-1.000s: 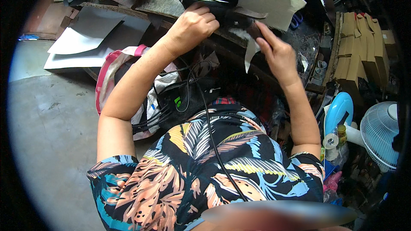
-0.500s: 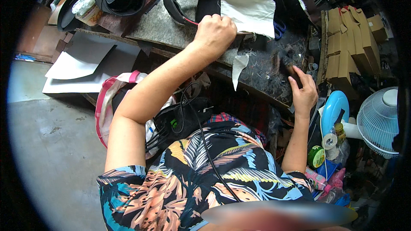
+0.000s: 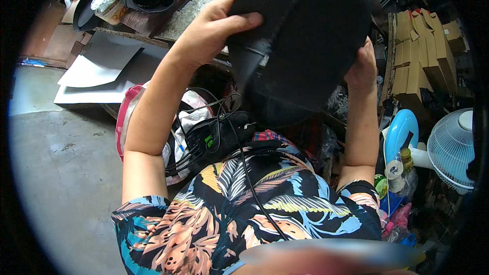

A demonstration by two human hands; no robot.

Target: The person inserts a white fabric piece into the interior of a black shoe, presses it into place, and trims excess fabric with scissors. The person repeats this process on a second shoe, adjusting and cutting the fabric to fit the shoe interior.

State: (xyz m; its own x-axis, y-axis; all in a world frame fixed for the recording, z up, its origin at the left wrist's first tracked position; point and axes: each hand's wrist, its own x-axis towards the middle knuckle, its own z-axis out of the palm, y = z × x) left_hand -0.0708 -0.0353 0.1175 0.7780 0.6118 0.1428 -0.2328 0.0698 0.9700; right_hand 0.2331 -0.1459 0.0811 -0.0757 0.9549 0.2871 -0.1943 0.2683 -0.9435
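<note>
While both arms are raised toward twelve o'clock, the person holds a large black dome-shaped piece [image 3: 305, 35], something like a dark fabric or leather shell, up close under the camera. The left hand [image 3: 214, 30] grips its edge at about nine o'clock of the piece, thumb laid across the dark surface and fingers curled behind it. The right hand [image 3: 361, 69] is closed on the opposite edge at roughly three o'clock, though its fingertips are hidden behind the material, so how tightly it pinches cannot be told. The piece hangs in the air above the cluttered workbench [image 3: 198, 15], well clear of it, and covers most of what lies beyond.

My reading is that the step in hand is turning or inspecting the shell between both hands rather than setting it down. Any further move calls for one hand to keep a firm hold on the rim while the other shifts its grip, since the soft material looks likely to fold or sag if only one edge is supported.

At about nine o'clock, pale sheets of card [image 3: 102, 66] lie on a low surface. At three o'clock stand stacked cardboard boxes [image 3: 423, 46], and below them, near four o'clock, a white fan [image 3: 453, 147]. A black cable [image 3: 244, 173] runs down over the patterned shirt [image 3: 265, 209]
</note>
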